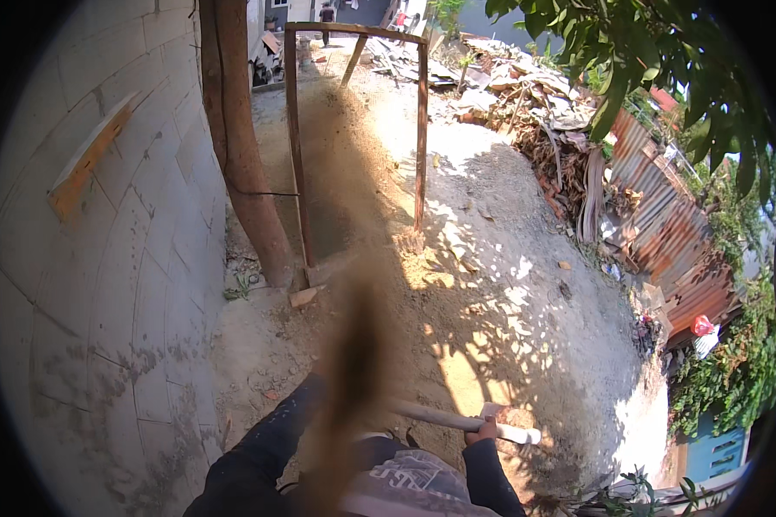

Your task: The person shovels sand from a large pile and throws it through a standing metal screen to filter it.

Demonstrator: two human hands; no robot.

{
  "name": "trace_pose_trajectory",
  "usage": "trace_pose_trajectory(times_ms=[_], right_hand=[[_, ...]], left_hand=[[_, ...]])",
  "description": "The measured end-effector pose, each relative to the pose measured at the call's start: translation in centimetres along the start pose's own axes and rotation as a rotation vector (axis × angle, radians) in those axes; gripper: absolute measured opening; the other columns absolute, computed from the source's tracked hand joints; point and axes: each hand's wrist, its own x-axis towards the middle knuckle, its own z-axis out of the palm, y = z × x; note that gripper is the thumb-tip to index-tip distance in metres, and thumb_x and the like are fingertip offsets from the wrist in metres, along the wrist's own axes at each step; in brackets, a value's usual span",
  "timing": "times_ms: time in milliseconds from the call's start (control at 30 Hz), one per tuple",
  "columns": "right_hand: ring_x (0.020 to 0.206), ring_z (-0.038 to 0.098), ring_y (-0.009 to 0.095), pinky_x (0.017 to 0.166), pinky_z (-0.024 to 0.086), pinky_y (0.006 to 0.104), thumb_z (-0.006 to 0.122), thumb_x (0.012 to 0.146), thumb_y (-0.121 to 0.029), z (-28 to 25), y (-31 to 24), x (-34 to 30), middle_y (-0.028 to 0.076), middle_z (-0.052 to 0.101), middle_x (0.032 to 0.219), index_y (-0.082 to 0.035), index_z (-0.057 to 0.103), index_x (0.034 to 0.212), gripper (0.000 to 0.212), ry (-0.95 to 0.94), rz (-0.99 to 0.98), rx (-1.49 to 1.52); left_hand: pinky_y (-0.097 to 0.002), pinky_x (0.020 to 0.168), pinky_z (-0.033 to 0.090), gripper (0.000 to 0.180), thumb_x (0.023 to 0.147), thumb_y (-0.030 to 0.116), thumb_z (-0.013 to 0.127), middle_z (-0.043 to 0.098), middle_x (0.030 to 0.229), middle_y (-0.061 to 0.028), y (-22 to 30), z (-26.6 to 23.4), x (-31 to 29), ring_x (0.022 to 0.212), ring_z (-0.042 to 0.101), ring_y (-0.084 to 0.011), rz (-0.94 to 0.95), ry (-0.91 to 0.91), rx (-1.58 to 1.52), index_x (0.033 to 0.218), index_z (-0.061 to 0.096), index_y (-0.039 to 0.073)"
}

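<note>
My right hand (483,432) is closed round a wooden shovel handle (440,417) near its pale end, low in front of my body. The handle runs left behind a large brown blur (362,345) close to the camera, which hides the blade. My left forearm (272,444), in a dark sleeve, reaches up to that same blur; the left hand is hidden behind it. Ahead, a tall sieve screen in a rusty brown frame (422,129) stands over the ground. A cloud of brown sand (332,142) blurs across its mesh.
A grey block wall (112,267) with a plank (90,159) rises on the left, beside a tree trunk (241,129). Debris (526,103) and rusty corrugated sheets (664,207) line the right. Leaves (655,60) overhang at upper right. A person (327,17) stands far back.
</note>
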Motion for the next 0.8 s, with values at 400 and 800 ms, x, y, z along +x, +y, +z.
trace_pose_trajectory(times_ms=[400, 800], right_hand=[[0.099, 0.063, 0.034, 0.081, 0.054, 0.0467, 0.05, 0.086, -0.033, -39.7, 3.1, -14.7, 0.019, 0.062, 0.11, 0.001, 0.054, 0.116, 0.045, 0.597, 0.245, -0.003], [0.072, 0.063, 0.022, 0.067, 0.054, 0.0374, 0.06, 0.093, -0.018, -27.0, -15.4, -10.2, 0.011, 0.06, 0.079, 0.001, 0.056, 0.097, 0.02, 0.273, -0.64, 0.095]], left_hand=[[-0.0468, 0.082, 0.052, 0.052, 0.067, 0.049, 0.076, 0.07, 0.095, -0.0146, 18.2, 8.6, 10.8, 0.095, 0.066, -0.0365, 0.786, -0.648, -0.035, 0.107, 0.067, 0.017], [-0.0327, 0.055, 0.05, 0.048, 0.075, 0.028, 0.077, 0.062, 0.069, -0.0068, 28.2, 13.9, 3.3, 0.056, 0.06, -0.0167, 0.387, -1.117, -0.415, 0.114, 0.059, 0.006]])
